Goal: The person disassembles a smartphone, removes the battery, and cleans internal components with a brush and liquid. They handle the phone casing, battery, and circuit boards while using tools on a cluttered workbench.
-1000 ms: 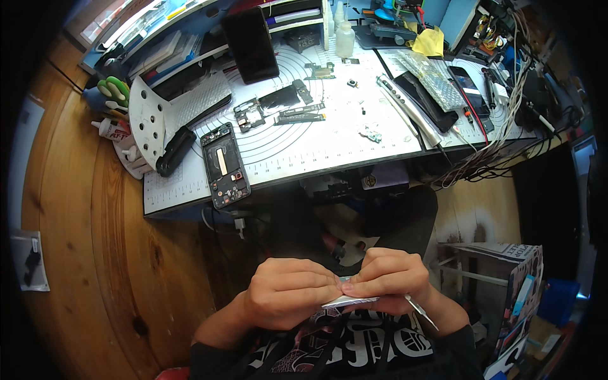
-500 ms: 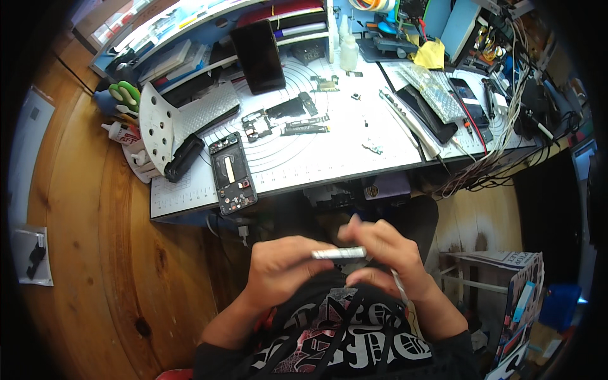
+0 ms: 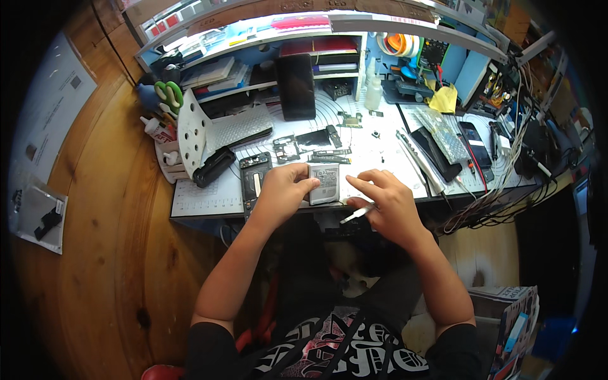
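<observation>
My left hand (image 3: 283, 190) pinches the left edge of a flat silver-grey phone battery (image 3: 325, 185), its printed face up, at the bench's front edge. Just right of it is my right hand (image 3: 391, 204), its fingers bent around a slim white tool (image 3: 356, 215) whose tip points down and left; the tool's exact kind is unclear. The right index finger stretches toward the battery with a gap between. Partly hidden behind my left hand lies a black phone frame (image 3: 253, 172). Beyond the battery are loose phone parts (image 3: 286, 149) and a thin dark strip (image 3: 332, 156).
A dark phone or screen (image 3: 296, 88) leans upright at the back. On the left stand a white perforated holder (image 3: 192, 136), green-handled scissors (image 3: 169, 96) and a glue bottle (image 3: 157, 130). Bubble wrap (image 3: 443, 136), a phone (image 3: 476, 145) and tangled cables (image 3: 506, 174) occupy the right.
Both hands have moved from above my lap up to the bench edge. The battery, seen edge-on before, now shows its printed face. My view has tilted up toward the shelves.
</observation>
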The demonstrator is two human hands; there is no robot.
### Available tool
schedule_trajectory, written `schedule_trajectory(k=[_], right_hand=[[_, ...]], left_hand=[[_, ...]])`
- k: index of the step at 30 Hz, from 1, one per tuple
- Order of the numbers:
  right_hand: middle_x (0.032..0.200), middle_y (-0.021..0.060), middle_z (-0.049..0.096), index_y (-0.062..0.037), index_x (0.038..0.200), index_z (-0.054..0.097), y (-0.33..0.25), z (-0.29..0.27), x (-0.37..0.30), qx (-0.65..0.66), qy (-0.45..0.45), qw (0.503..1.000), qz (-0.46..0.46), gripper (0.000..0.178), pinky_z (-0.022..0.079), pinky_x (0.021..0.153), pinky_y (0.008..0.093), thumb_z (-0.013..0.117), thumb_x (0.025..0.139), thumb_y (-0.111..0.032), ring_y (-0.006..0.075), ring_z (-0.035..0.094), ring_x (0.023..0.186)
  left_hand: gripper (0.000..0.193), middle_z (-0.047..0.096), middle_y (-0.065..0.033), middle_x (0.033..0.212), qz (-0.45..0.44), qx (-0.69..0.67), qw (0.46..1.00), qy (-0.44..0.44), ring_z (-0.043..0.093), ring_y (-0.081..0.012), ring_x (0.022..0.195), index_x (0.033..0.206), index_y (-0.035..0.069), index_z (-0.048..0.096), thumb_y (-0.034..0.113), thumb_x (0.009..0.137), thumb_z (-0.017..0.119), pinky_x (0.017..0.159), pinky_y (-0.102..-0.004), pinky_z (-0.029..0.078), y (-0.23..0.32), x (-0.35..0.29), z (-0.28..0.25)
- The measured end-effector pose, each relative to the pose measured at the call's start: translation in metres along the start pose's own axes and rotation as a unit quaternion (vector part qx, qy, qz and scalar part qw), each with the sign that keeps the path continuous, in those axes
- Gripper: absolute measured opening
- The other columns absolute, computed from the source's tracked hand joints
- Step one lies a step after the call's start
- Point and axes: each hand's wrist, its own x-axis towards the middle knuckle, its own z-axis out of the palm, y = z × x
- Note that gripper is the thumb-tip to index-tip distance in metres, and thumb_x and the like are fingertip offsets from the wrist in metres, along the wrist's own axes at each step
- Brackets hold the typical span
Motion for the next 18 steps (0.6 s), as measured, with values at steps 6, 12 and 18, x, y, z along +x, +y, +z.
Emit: schedule_trajectory(k=[6, 12, 18], right_hand=[[0.105, 0.0055, 0.068, -0.0163, 0.123, 0.075, 0.018, 0.016, 0.032, -0.050, -0.123, 0.991, 0.010, 0.038, 0.053, 0.081, 0.0392, 0.080, 0.087, -0.026, 0.0272, 0.066, 0.096], [0.101, 0.0052, 0.069, -0.0129, 0.116, 0.076, 0.023, 0.018, 0.050, -0.045, -0.164, 0.985, 0.005, 0.040, 0.054, 0.081, 0.0408, 0.082, 0.083, -0.034, 0.0273, 0.068, 0.098], [0.089, 0.0076, 0.069, -0.0055, 0.099, 0.076, 0.025, 0.021, 0.063, -0.062, -0.223, 0.972, -0.042, 0.024, 0.056, 0.071, 0.0432, 0.075, 0.089, -0.028, 0.0303, 0.070, 0.086]], left_hand=[[0.051, 0.072, -0.0107, 0.086, 0.040, 0.269, 0.962, -0.004, 0.065, -0.0204, 0.075, 0.129, -0.001, 0.070, 0.018, 0.083, 0.081, 0.073, -0.0358, 0.054, -0.002, 0.012, -0.008], [0.059, 0.061, -0.0068, 0.118, 0.168, 0.405, 0.897, -0.057, 0.052, -0.0291, 0.105, 0.126, 0.008, 0.074, 0.035, 0.075, 0.087, 0.100, -0.0400, 0.045, -0.003, 0.003, -0.031], [0.061, 0.059, -0.0064, 0.113, 0.201, 0.418, 0.884, -0.063, 0.050, -0.0275, 0.104, 0.125, 0.008, 0.074, 0.039, 0.074, 0.086, 0.099, -0.0405, 0.039, -0.006, -0.001, -0.033]])
